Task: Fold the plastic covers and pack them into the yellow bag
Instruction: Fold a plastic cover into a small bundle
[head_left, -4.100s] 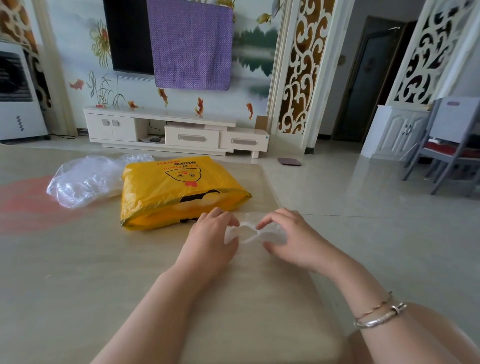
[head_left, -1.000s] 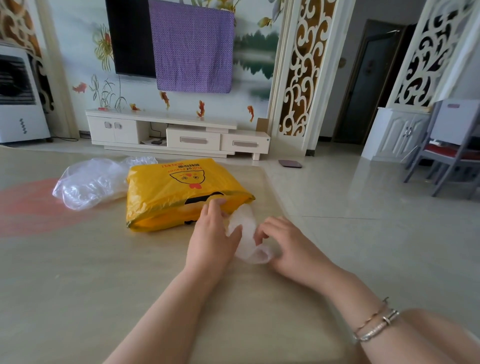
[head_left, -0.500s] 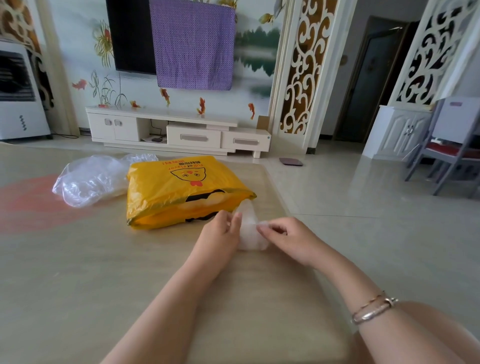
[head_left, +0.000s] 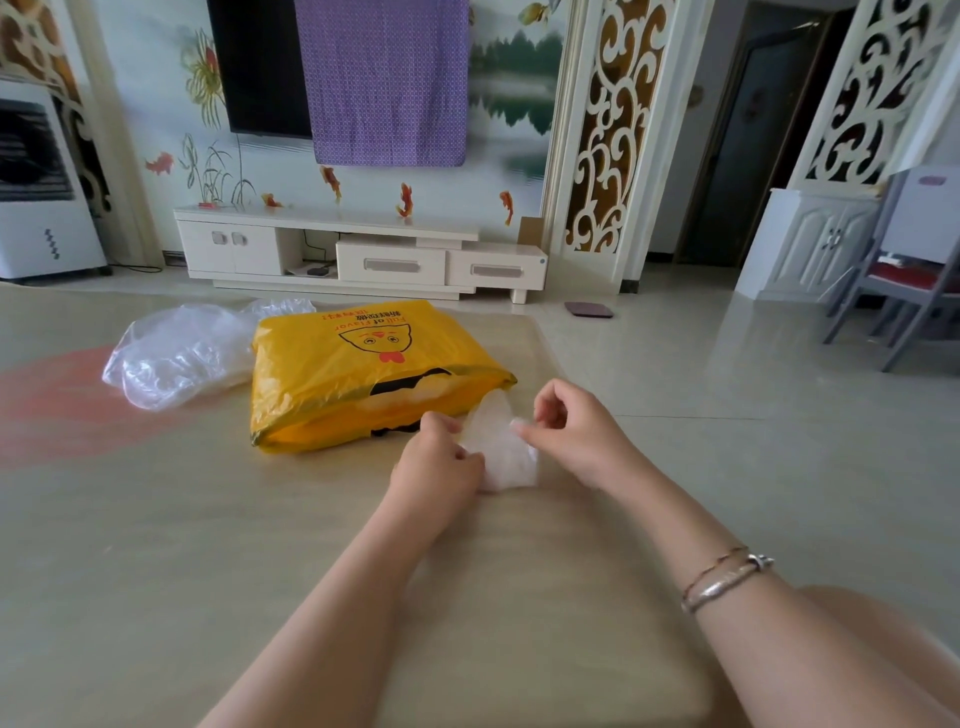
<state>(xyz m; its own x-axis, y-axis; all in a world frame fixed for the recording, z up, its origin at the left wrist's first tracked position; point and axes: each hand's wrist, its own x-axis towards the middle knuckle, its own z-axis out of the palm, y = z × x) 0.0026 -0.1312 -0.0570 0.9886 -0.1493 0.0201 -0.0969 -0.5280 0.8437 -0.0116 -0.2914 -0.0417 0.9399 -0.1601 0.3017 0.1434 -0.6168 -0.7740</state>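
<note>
Both my hands grip one folded plastic cover (head_left: 501, 447) beside the yellow bag (head_left: 363, 374): left hand (head_left: 439, 467) clutching, right hand (head_left: 569, 431) pinching. Loose covers (head_left: 176, 353) lie behind on the table (head_left: 156, 545).

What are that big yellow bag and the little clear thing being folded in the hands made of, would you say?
The big yellow bag looks like thin glossy plastic film: it creases softly, catches shiny highlights and carries printed lettering and a cartoon face. The small clear cover, held between the left hand and right hand, seems an even thinner, translucent, whitish plastic film, crumpling into fine wrinkles.
</note>
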